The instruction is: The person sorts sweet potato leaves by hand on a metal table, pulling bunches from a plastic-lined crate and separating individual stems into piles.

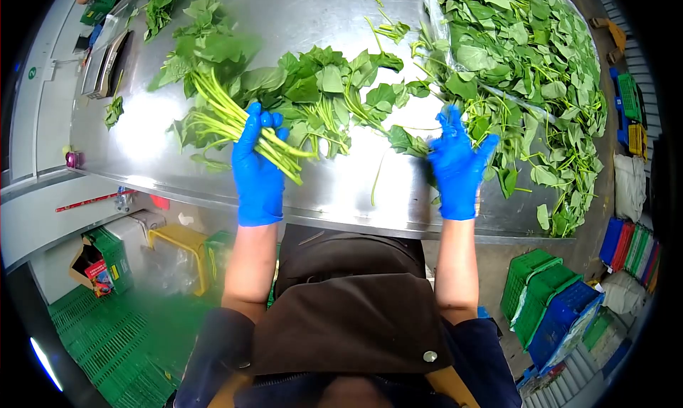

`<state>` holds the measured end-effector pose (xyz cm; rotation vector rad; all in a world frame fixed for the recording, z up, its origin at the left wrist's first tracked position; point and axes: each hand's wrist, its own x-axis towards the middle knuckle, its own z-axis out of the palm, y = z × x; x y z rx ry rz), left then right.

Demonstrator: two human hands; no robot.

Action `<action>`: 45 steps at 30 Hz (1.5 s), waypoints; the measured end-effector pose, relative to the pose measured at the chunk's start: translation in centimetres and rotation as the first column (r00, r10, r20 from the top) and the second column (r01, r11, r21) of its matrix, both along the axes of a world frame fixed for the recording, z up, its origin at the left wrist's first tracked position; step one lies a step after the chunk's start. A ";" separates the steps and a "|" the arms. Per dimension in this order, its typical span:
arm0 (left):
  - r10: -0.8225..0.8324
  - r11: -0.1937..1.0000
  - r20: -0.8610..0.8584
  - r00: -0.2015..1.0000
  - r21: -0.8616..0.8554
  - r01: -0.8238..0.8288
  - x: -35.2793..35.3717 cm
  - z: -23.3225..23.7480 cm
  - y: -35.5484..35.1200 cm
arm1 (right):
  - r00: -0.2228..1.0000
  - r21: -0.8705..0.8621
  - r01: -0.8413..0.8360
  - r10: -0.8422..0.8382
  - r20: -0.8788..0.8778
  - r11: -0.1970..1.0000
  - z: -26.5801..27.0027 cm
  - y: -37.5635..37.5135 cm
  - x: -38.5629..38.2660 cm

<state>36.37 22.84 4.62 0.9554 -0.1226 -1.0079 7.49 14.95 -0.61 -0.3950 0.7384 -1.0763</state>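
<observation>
My left hand (260, 159), in a blue glove, is wrapped round the stems of a bunch of leafy greens (220, 106). The pale green stem ends stick out to the right below my fingers, and the leaves point up and left. My right hand (459, 159), also gloved in blue, has its fingers spread and is slightly blurred. It is over the table's front part, beside loose leafy stems (498, 138). Between my hands, more leafy greens (313, 88) lie across the metal table (334, 17).
A large heap of greens (526, 52) on clear plastic covers the table's right side. A smaller bunch (163, 6) lies at the far left, near a dark-edged box (108, 63). Green crates (530, 280) and a blue crate (565, 322) stand on the floor at right. A yellow stool (178, 237) is below left.
</observation>
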 end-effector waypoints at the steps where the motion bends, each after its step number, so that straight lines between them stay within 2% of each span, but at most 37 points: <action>1: 0.004 1.000 -0.056 0.998 0.015 -0.003 -0.4 0.8 -0.3 | 0.943 0.017 -0.113 0.113 -0.313 0.993 -0.5 0.3 1.6; 2: 0.010 0.999 -0.112 0.994 0.031 -0.006 -0.9 1.4 -0.6 | 0.778 0.070 -0.214 0.214 -0.590 0.974 -1.1 0.7 3.2; 3: -0.051 0.999 -0.133 0.990 -0.009 0.050 -0.5 0.6 -0.3 | 0.467 -0.148 -0.328 0.024 -0.884 0.933 -1.6 1.2 4.4; 4: -0.114 0.993 -0.150 0.982 -0.053 0.107 -0.4 0.4 -0.5 | 0.106 -0.282 -0.503 -0.265 -0.958 0.817 -2.1 1.5 5.6; 5: -0.059 0.998 -0.212 0.976 0.022 0.065 -0.6 0.5 -0.8 | 0.127 -0.350 -0.492 -0.332 -0.935 0.797 -2.5 1.1 6.6; 8: -0.270 0.954 -0.275 0.923 -0.207 0.218 0.5 -0.1 -0.5 | 0.034 -0.290 -0.606 -0.340 -0.940 0.741 -6.5 0.3 7.1; 9: -0.274 0.949 -0.277 0.921 -0.231 0.212 0.6 0.0 -0.5 | 0.155 -0.407 -0.505 -0.384 -0.910 0.761 -5.7 0.3 7.3; 10: -0.262 0.958 -0.266 0.928 -0.187 0.217 0.7 0.2 -0.2 | 0.341 -0.356 -0.372 -0.231 -0.911 0.857 -4.6 0.5 7.2; 12: -0.252 0.967 -0.237 0.938 -0.107 0.232 1.1 0.8 -0.2 | 0.700 -0.134 -0.140 0.002 -0.714 0.981 -1.7 0.2 6.7; 13: -0.252 0.968 -0.194 0.948 -0.065 0.244 0.9 0.7 -0.3 | 0.740 -0.066 -0.135 0.056 -0.671 0.989 -0.8 0.0 6.1; 16: -0.273 0.962 -0.113 0.955 -0.016 0.273 -0.8 0.1 -0.5 | 0.884 -0.072 -0.044 0.005 -0.467 0.996 -0.4 0.6 5.1; 21: -0.316 0.936 -0.013 0.949 0.162 0.314 -4.6 -0.3 -1.0 | 0.890 -0.228 -0.014 -0.092 -0.447 0.974 1.8 2.3 5.0; 22: -0.343 0.924 0.008 0.939 0.180 0.337 -5.2 -0.2 -1.2 | 0.885 -0.307 -0.084 -0.071 -0.460 0.948 1.9 2.6 4.8; 24: -0.348 0.922 0.056 0.936 0.201 0.331 -6.5 0.5 -1.7 | 0.871 -0.339 -0.193 0.002 -0.490 0.921 2.7 3.3 5.1; 25: -0.368 0.919 0.120 0.922 0.200 0.340 -6.8 0.3 -2.0 | 0.828 -0.398 -0.243 -0.025 -0.561 0.884 0.7 3.6 4.8; 28: -0.426 0.890 0.215 0.879 0.272 0.366 -7.1 0.0 -2.4 | 0.741 -0.562 -0.436 -0.074 -0.667 0.703 1.5 4.4 4.3; 31: -0.399 0.897 0.209 0.893 0.291 0.333 -7.6 -0.3 -2.5 | 0.781 -0.534 -0.400 -0.029 -0.624 0.745 0.4 4.5 4.4; 34: -0.373 0.906 0.215 0.902 0.294 0.305 -9.0 -0.3 -2.3 | 0.849 -0.174 -0.270 0.149 -0.506 0.947 3.7 4.6 5.6; 35: -0.363 0.909 0.214 0.907 0.294 0.294 -9.6 -0.3 -2.2 | 0.864 -0.102 -0.343 0.271 -0.424 0.934 3.9 4.3 5.3; 38: -0.319 0.918 0.258 0.912 0.323 0.230 -10.6 -0.3 -1.9 | 0.889 -0.030 -0.250 0.216 -0.404 0.968 2.2 4.5 5.8; 39: -0.278 0.946 0.294 0.914 0.249 0.207 -10.2 -0.9 -1.9 | 0.906 -0.072 -0.120 0.080 -0.416 0.990 3.3 4.6 6.2; 42: -0.091 0.973 0.294 0.951 0.230 0.022 -8.6 -1.7 -2.2 | 0.936 -0.142 0.070 -0.115 -0.334 0.987 0.7 4.5 4.4; 44: -0.049 0.979 0.253 0.966 0.202 -0.003 -6.0 -1.7 -2.3 | 0.872 -0.080 0.163 -0.182 -0.454 0.983 0.9 3.0 1.0; 45: -0.058 0.982 0.220 0.974 0.190 0.015 -5.5 -1.3 -2.5 | 0.906 -0.084 0.214 -0.230 -0.356 0.973 -0.4 1.7 -0.9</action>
